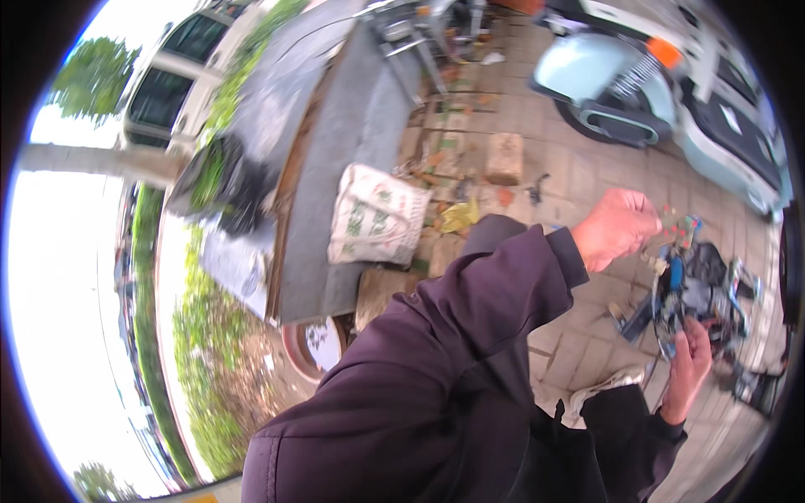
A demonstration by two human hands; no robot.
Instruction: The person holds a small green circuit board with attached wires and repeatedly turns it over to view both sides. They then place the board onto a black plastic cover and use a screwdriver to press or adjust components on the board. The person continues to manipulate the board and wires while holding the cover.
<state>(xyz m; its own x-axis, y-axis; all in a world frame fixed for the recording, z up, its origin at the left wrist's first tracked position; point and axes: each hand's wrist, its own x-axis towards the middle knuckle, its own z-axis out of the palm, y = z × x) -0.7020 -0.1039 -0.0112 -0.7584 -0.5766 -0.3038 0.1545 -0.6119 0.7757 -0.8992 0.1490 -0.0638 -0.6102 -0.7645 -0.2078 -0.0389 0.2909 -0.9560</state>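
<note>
Outdoors, a brick-paved pavement fills the view, tilted by the wide lens, with a raised grey slab running beside a hedge. Both arms wear a dark purple jacket.

One hand is curled into a loose fist with the fingers pinched together on something small; what it is cannot be made out. Just below and to the side of it lies a stripped machine of black and blue parts with wires, resting on the paving. The other hand is lower down, fingers bent against the machine's thin curved rim, touching it; whether it grips firmly cannot be told. Which hand is left and which right is not clear from this twisted view.

Well beyond the upper hand stands a pale blue scooter. Further off to its other side, a white printed woven sack leans on the slab, with a loose brick nearby.
</note>
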